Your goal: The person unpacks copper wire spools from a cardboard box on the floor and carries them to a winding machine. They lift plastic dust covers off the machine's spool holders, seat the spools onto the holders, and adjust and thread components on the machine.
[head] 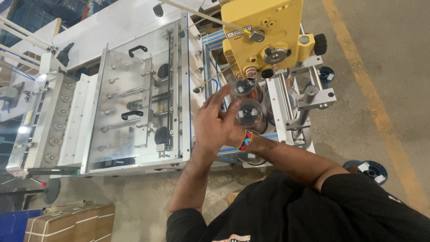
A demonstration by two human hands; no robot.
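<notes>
Bare, with the fingers spread and pointing up, the left hand (212,118) stands in front of the right hand (233,134), which is mostly hidden behind it. The two hands seem pressed together near the palms; I cannot tell if they pinch anything. Both forearms come up from the black shirt (313,210), and the right wrist wears a beaded bracelet (245,140) of several colours. Just behind the fingertips there are clear covers over copper wire spools (250,114), standing in a row on the machine. Above them hangs a yellow tensioner unit (264,36). To the left lies a clear cover plate (134,103) with black handles, on the metal machine (58,116).
</notes>
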